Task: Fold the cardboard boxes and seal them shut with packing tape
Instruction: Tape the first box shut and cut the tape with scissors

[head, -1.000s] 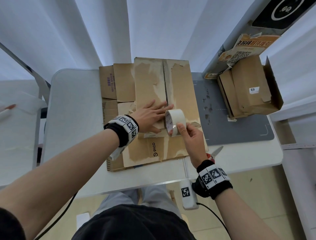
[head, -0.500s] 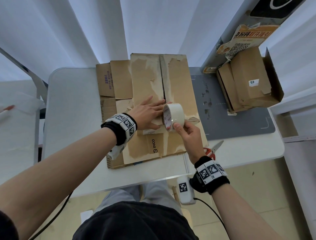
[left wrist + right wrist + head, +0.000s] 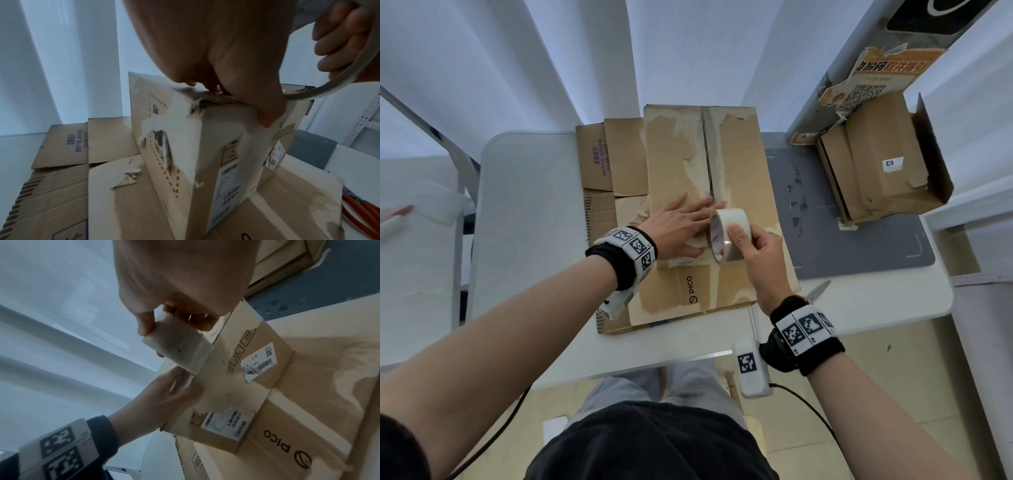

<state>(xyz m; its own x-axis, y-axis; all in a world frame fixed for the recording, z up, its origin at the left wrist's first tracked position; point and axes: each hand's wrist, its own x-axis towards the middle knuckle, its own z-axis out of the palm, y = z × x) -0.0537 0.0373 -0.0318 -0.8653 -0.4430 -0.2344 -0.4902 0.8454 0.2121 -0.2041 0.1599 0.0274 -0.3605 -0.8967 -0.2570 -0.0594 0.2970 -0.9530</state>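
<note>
Since a second ago my right hand (image 3: pixel 756 253), its grip closed around the packing tape roll (image 3: pixel 729 236), has run it farther along the cardboard box (image 3: pixel 739 171) seam, beside my flat, open left hand (image 3: pixel 678 226); sealing is under way.

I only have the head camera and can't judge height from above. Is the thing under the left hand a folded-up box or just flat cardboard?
Observer: Left wrist view shows a standing box, with its walls rising off flattened cardboard.
Operator: How is the right hand holding the tape roll?
Observer: In the left wrist view its fingers curl through the roll's hole.
Operator: Anything on the box's sides?
Observer: Right wrist view shows barcode labels stuck there.
</note>
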